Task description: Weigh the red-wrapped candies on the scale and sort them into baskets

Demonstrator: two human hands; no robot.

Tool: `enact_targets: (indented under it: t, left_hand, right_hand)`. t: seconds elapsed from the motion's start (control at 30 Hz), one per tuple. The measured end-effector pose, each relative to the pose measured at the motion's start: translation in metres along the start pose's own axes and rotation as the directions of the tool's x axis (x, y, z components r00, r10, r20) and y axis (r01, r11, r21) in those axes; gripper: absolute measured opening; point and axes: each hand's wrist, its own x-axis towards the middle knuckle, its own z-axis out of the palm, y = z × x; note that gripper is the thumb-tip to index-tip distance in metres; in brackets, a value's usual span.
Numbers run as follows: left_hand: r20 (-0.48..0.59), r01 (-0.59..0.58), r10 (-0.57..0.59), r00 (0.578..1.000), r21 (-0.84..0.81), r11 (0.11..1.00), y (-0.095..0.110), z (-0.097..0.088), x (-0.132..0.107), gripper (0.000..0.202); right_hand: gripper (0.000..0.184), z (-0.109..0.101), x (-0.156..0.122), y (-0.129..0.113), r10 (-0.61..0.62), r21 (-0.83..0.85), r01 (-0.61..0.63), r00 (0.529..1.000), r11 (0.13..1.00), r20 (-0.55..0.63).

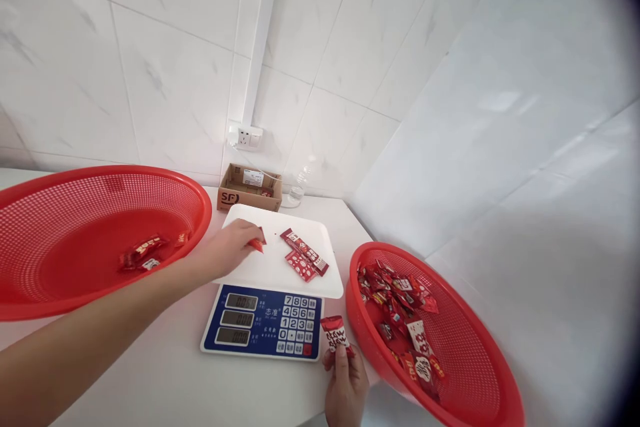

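Observation:
My left hand (237,247) is closed on a small red packet (259,241) over the left part of the white weighing pan (270,278). Several red snack packets (305,255) lie crossed on the right half of that pan. Below it, the blue keypad panel of the digital scale (265,321) faces me, its displays lit with dim digits. Near the panel's lower right corner, my right hand (346,377) pinches a red and white snack packet (334,333) between thumb and fingers.
A red mesh basket (200,200) with a few packets stands at the left. Another red basket (487,380), at the right, holds many packets. Behind the scale are a small cardboard box (231,200) and a clear plastic bottle (297,192), below a wall socket (244,138).

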Motion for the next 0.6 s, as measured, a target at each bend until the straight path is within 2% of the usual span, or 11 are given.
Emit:
enact_targets:
  t: [0.07, 0.17, 0.23, 0.3, 0.4, 0.5, 0.6]
  left_hand:
    - [-0.090, 0.073, -0.072, 0.993, 0.018, 0.997, -0.012, -0.018, -0.017, 0.018]
    - [-0.217, 0.197, -0.180, 0.960, 0.063, 0.978, -0.037, -0.042, -0.047, 0.021]
    - [-0.283, 0.264, -0.225, 0.932, 0.109, 0.958, -0.055, -0.052, -0.064, 0.025]
    - [-0.305, 0.282, -0.228, 0.925, 0.148, 0.948, -0.066, -0.054, -0.073, 0.027]
    - [-0.231, 0.200, -0.161, 0.960, 0.156, 0.967, -0.061, -0.040, -0.069, 0.034]
    - [-0.076, 0.027, -0.018, 0.997, 0.114, 0.993, -0.033, -0.013, -0.047, 0.038]
    - [0.073, -0.180, 0.175, 0.982, 0.064, 0.982, 0.001, 0.016, -0.016, 0.033]
  right_hand:
    - [0.045, 0.001, 0.000, -0.002, 0.002, -0.002, -0.002, 1.000, 1.000, 0.010]
    - [0.046, 0.002, -0.002, -0.006, -0.002, -0.005, 0.002, 1.000, 1.000, 0.009]
    - [0.046, 0.003, -0.002, -0.010, -0.005, -0.008, 0.005, 1.000, 1.000, 0.008]
    - [0.047, 0.005, -0.002, -0.013, -0.004, -0.015, 0.004, 1.000, 1.000, 0.014]
    - [0.049, 0.006, -0.002, -0.016, 0.006, -0.025, -0.006, 1.000, 1.000, 0.017]
    - [0.049, 0.006, -0.002, -0.016, 0.001, -0.026, -0.001, 1.000, 1.000, 0.010]
    - [0.048, 0.005, -0.002, -0.013, -0.012, -0.028, 0.012, 1.000, 1.000, 0.006]
